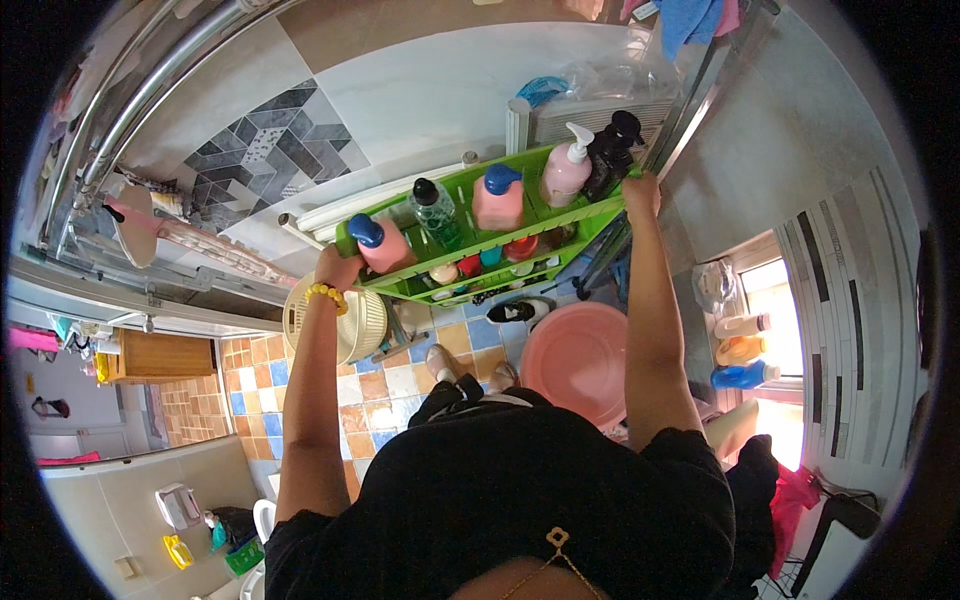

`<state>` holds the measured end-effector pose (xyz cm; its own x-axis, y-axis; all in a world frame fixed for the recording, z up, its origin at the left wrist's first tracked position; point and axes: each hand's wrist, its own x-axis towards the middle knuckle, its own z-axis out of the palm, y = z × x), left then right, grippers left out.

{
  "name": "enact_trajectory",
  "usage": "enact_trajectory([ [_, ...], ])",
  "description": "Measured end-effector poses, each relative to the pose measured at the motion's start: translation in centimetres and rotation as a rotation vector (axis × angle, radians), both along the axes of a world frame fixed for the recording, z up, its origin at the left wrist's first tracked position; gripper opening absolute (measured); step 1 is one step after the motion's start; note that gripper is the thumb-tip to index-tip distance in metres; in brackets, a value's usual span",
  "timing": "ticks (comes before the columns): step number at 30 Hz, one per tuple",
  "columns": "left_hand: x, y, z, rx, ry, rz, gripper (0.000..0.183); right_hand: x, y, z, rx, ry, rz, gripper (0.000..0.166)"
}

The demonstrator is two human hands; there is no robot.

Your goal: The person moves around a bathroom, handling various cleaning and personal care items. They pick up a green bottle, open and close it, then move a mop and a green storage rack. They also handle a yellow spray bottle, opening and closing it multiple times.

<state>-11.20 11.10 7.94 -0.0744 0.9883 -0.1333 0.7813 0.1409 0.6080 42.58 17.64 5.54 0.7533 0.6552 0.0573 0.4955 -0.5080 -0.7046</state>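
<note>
A green plastic tiered rack (532, 161) stands before me, gripped at its left end by my left hand (339, 270) and at its right end by my right hand (641, 196). Its top tier holds a pink bottle with a blue pump (386, 246) beside my left hand, a green see-through bottle (439, 217), another pink bottle with a blue top (498, 202), a pale pink pump bottle (564, 176) and a black pump bottle (611, 157) near my right hand. Several small jars, one of them red (521, 247), sit on the tier below, partly hidden.
A pink basin (577, 360) and black-and-white shoes (517, 310) are on the tiled floor. A cream plastic basket (364, 330) stands below my left wrist. Bottles, one blue (742, 375), line the window sill at right. A metal towel rail (142, 90) is at upper left.
</note>
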Motion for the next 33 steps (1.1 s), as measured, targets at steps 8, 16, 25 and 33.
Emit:
enact_trajectory([
  [8, -7.0, 1.1, -0.8, 0.017, 0.118, 0.006, 0.029, -6.8, -4.3, 4.7, -0.172, 0.110, 0.185, 0.036],
  [16, -11.3, 1.7, -0.1, -0.088, 0.061, 0.131, 0.030, -9.5, -2.0, 3.4, -0.264, 0.031, 0.369, 0.039],
  [25, -10.3, 2.6, 1.9, -0.297, -0.361, 0.357, 0.030, -8.7, 1.0, 0.5, -0.087, 0.217, 0.354, 0.049],
  [33, -10.7, 3.2, -1.9, -0.365, -0.739, 0.550, 0.045, -10.9, 0.0, 2.6, 0.093, 0.571, 0.313, 0.051],
])
